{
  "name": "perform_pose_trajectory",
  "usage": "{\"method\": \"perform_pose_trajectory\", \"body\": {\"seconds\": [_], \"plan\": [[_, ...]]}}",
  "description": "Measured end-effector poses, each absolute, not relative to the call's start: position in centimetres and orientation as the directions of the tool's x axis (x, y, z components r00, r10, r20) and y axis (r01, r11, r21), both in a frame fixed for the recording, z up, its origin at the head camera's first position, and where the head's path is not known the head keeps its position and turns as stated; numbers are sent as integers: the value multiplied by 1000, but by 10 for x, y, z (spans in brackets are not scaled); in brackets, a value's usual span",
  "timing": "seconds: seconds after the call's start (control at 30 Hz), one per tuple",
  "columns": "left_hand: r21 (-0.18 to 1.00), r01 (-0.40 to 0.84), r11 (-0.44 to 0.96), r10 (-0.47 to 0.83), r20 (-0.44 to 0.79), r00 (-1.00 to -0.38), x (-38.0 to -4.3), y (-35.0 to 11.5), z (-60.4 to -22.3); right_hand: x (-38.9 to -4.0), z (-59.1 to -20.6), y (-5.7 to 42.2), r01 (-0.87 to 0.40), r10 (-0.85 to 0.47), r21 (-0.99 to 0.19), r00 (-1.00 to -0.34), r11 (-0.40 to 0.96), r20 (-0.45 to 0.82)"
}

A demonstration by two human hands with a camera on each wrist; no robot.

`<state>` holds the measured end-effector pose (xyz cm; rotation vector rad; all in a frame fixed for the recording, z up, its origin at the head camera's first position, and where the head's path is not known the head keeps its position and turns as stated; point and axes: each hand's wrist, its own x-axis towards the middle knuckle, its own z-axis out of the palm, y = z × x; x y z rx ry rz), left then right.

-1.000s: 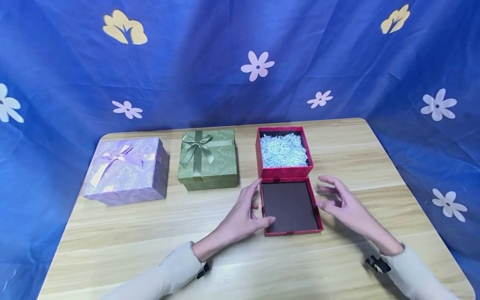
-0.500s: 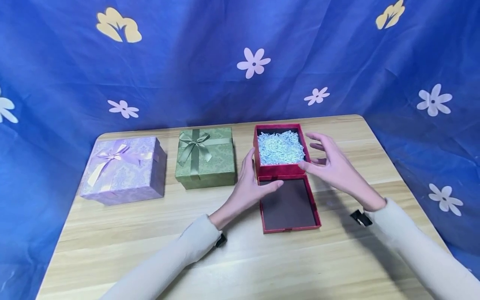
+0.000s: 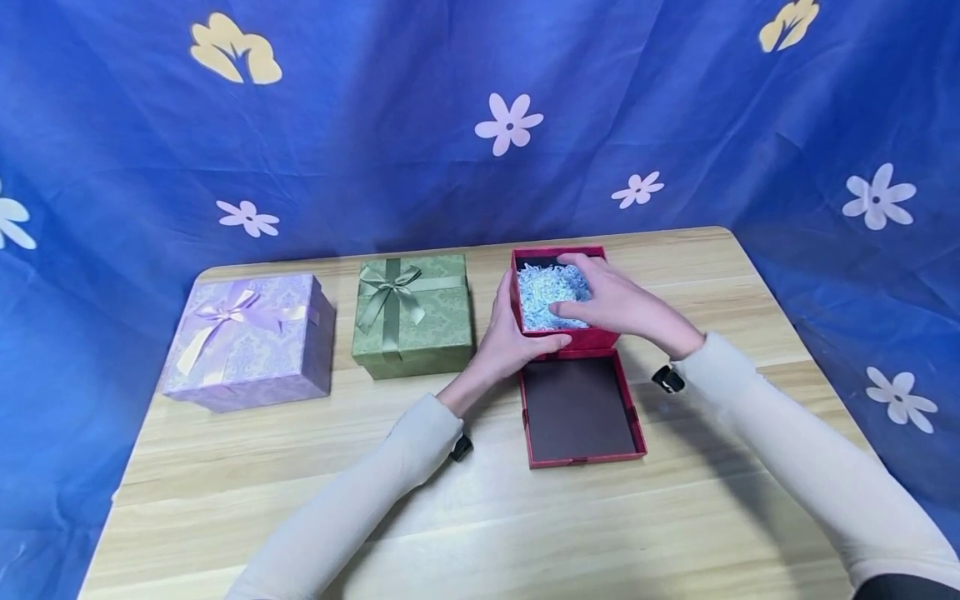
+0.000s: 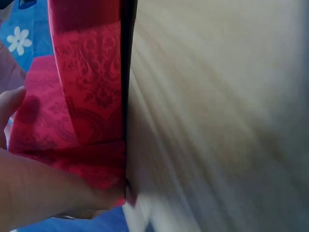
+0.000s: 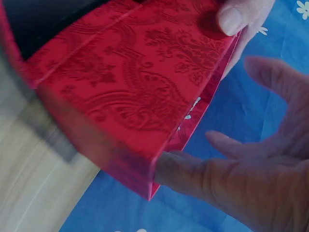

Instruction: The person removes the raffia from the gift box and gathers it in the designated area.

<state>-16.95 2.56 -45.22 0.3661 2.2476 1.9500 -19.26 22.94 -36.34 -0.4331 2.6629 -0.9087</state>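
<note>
Sitting near table's [image 3: 487, 525] far edge, lidless red box [image 3: 597, 338] holds blue shreds [image 3: 546, 296]; L hand [image 3: 504, 340] grips its near-left corner, thumb on front wall; R hand [image 3: 626, 302] is over opening, fingers spread. Red lid [image 3: 577, 408] lies just in front, inside up; 2 ribboned gift boxes, green box [image 3: 442, 321] & purple box [image 3: 277, 350], stand to L.

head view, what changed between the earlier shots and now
The right hand went from beside the lid up and left, over the shredded paper in the red box. The left hand moved up from the lid's left edge to the box's left side, thumb at its front. Lid, red box, green box and purple box stayed put.
</note>
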Motion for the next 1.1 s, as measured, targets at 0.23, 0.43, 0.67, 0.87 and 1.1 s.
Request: {"method": "perform_pose_trajectory", "body": {"seconds": [0.23, 0.43, 0.67, 0.87, 1.1], "plan": [[989, 45, 142, 292, 1, -956, -178, 27, -454, -216, -378, 219, -195, -439, -573, -837, 796, -327], [985, 31, 169, 296, -21, -955, -178, 30, -453, -231, -395, 218, -233, -473, -522, -789, 820, -392], [974, 44, 224, 273, -19, -962, -180, 27, -453, -242, -412, 214, -302, -570, -610, -762, 733, -308], [961, 41, 274, 268, -35, -963, -181, 26, -452, -246, -419, 212, -277, -564, -654, -777, 704, -278], [954, 34, 299, 252, -44, -967, -180, 28, -454, -248, -421, 211, -282, -555, -675, -800, 682, -226]]}}
